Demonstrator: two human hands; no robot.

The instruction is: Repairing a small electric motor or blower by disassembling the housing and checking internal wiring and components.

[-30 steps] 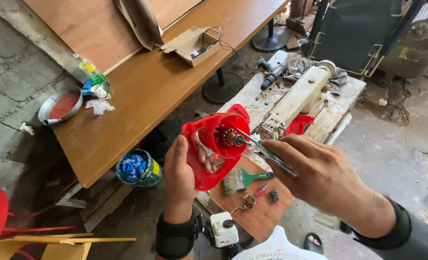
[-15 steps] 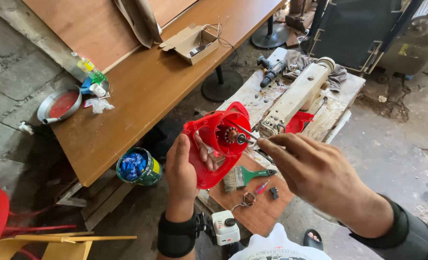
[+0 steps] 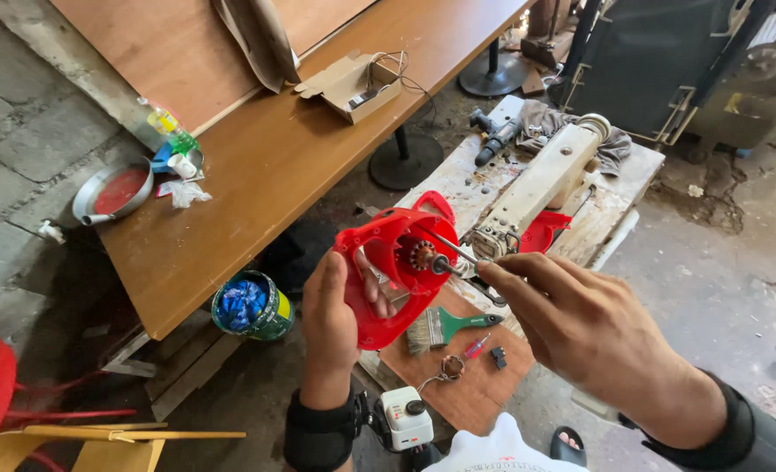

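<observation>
The left hand (image 3: 334,319) is clenched around a red plastic machine housing (image 3: 388,275), held up just in front of the long brown wooden table (image 3: 257,166). The right hand (image 3: 580,328) pinches a thin metal screwdriver (image 3: 451,252), its tip at the housing's copper-coloured centre (image 3: 423,256).

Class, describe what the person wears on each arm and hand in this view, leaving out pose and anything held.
Both hands are bare, no gloves or rings visible. The left hand has a wide black band or cuff around the wrist. The right hand emerges from a dark, black-looking long sleeve ending at the wrist.
</observation>
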